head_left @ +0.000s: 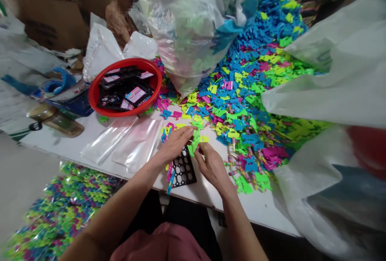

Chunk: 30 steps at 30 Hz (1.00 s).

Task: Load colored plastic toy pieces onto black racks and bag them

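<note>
Between my hands is a bright green plastic piece (pixel 194 143), held upright above the table. My left hand (pixel 176 144) grips its upper left side with the fingertips. The fingers of my right hand (pixel 211 164) are bent at its lower right edge and look closed on it too. Below my left hand lies a black grid tray (pixel 183 172) with rounded holes, partly covered by that hand. Along its left edge sit pink and blue plastic pieces (pixel 170 178). Loose yellow pieces (pixel 204 138) lie just behind my right hand.
A large heap of coloured plastic pieces (pixel 241 80) fills the table's right and back. A red basin (pixel 126 112) holds black printed packets. Clear plastic bags (pixel 135 144) lie left, beside a jar (pixel 57 120). Filled bags (pixel 69 208) are below. A person (pixel 119 19) sits behind.
</note>
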Motion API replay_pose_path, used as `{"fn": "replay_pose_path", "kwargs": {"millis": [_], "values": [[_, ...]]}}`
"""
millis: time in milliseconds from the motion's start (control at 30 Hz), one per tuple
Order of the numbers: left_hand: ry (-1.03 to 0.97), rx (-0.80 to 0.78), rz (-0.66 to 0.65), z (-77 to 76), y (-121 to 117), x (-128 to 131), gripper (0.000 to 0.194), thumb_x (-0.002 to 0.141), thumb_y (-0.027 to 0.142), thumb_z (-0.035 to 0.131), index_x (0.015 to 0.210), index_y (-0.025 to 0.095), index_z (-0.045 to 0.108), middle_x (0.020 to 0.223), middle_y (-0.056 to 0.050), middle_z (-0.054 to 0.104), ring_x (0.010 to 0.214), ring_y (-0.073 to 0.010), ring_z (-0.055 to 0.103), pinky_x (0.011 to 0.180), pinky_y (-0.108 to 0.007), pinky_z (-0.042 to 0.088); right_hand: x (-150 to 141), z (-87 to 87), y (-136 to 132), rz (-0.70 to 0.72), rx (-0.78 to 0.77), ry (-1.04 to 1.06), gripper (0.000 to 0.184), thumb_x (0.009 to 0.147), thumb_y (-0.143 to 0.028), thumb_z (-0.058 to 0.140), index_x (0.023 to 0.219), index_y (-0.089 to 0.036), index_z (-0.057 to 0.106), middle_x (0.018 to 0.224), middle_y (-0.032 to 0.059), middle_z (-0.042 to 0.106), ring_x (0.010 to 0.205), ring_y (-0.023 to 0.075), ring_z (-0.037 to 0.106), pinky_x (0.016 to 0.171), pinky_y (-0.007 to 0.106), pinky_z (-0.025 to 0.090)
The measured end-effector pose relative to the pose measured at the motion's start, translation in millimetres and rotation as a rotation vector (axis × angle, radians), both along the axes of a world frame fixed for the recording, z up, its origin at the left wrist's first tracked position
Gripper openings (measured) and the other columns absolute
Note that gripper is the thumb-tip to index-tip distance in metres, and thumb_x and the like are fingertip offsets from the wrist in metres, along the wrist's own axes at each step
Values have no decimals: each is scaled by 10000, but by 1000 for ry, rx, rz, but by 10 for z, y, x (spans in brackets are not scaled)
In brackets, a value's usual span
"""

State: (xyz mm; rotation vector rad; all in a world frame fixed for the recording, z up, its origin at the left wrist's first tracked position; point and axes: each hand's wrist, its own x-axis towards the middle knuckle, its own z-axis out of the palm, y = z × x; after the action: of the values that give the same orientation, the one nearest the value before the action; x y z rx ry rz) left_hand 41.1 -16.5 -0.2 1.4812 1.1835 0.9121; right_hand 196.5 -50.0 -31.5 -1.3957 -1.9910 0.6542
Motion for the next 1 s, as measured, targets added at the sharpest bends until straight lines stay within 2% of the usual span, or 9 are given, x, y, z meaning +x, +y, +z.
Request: {"fn": "replay_pose_path", "kwargs": {"millis": [100,200,300,367,467,567,767,900,1000], "values": [[-168,-109,75,-47,-11,57,522,923,494,323,1250,161,558,1139,-121,657,983,-204,638,856,-356,518,-37,-65,-49,-40,-42,-36,199,935,-239,309,963,-197,502,776,43,595,705,193,578,639,274,415],[26,-115,106,-93,-19,18,529,873,481,445,1283,158,534,1171,-135,647,1062,-247,614,886,-385,501,-43,-143,-88,-47,7,-91,231,937,-193,297,1025,-180,511,846,74,591,801,214,581,710,299,438],[308,-62,64,-113,-14,-27,439,777,330,588,1175,146,618,1080,-114,678,1033,-269,616,896,-397,485,5,-129,-112,-7,54,-135,231,936,-191,335,1069,-172,524,924,95,568,878,227,558,776,333,450],[318,-58,56,-121,-18,-23,366,785,274,554,1115,150,649,948,-83,691,942,-242,633,828,-363,504,51,-96,-128,56,41,-104,238,934,-256,420,1146,-179,495,969,91,557,885,219,556,771,331,466],[227,-83,80,-129,-39,24,351,797,259,532,1112,158,647,775,-29,646,757,-178,615,688,-288,497,87,-91,-154,98,62,-73,416,887,-405,552,1225,-189,441,1015,92,548,905,224,559,749,334,484],[199,-120,104,-131,-55,62,334,793,241,536,1096,163,654,688,2,583,633,-135,556,605,-247,453,58,-161,-170,14,176,-157,401,905,-470,504,1162,-162,476,945,91,559,866,236,562,722,343,473],[229,-100,66,-164,-42,30,242,779,201,539,973,177,681,708,3,590,641,-130,541,591,-235,426,-37,-312,-154,-75,352,-367,381,954,-472,380,1040,-133,532,800,74,581,681,199,564,569,283,384],[234,-73,114,-185,-54,20,236,783,201,526,968,183,671,664,22,567,582,-115,503,550,-226,395,-70,-363,-134,-78,405,-437,361,961,-464,376,930,-159,567,735,53,583,617,180,547,525,275,320],[279,-3,128,-188,-52,13,219,789,213,527,951,176,670,669,21,567,611,-121,511,580,-234,403,-88,-377,-132,-63,373,-414,343,966,-444,384,893,-167,573,736,46,584,631,174,549,533,270,323]]}}
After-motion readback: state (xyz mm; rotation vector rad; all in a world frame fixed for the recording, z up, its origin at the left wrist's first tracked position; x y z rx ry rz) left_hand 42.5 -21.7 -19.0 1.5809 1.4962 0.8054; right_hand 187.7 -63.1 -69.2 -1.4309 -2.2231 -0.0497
